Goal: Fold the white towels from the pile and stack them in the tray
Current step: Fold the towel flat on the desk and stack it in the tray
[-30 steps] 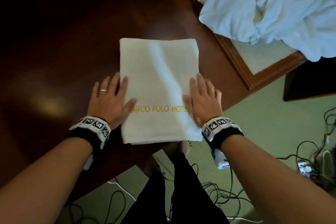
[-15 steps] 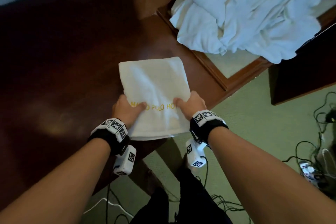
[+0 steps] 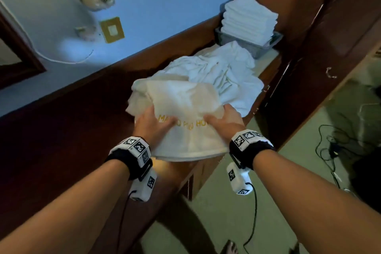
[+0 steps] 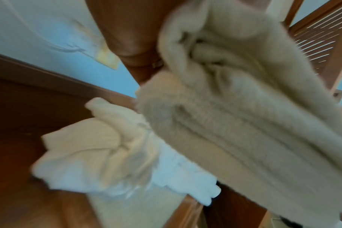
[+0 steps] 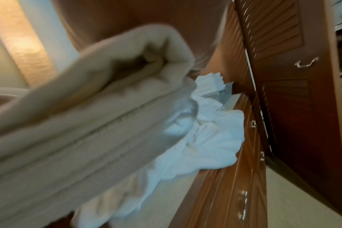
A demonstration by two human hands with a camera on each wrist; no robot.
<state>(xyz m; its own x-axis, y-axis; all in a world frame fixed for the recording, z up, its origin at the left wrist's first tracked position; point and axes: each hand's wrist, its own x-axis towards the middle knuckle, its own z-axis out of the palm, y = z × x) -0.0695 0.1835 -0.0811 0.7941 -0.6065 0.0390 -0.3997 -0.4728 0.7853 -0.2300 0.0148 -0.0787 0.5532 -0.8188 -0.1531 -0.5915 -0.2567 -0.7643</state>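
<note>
Landmark: the pile [image 3: 218, 80] of loose white towels on the wooden counter [image 3: 68, 134]. Nearest me, on my side of the pile, my left hand [image 3: 153, 125] has the folded towel [image 3: 185, 113] by its near left part, thumb on top beside the gold lettering and the other fingers out of sight beneath it, presumably curled under. The towel is clear of the counter and overlaps the pile's near edge in the head view. Both wrist views are blurred but show its stacked layers edge-on, so the fold looks finished. On the near right part of the same towel my right hand [image 3: 223, 121] grips in the same way, thumb over, fingers hidden below. Beyond the pile, at the far right end of the counter against the cabinet, sits the grey tray [image 3: 263, 46] with a tall stack of folded towels [image 3: 248, 19] already rising above its rim. Progress, as I judge it: several towels done and stacked, this one folded and in hand, not yet in the tray. Left to do: set it on the stack, then work through the pile, which looks to hold several more crumpled towels; exact count cannot be told.
</note>
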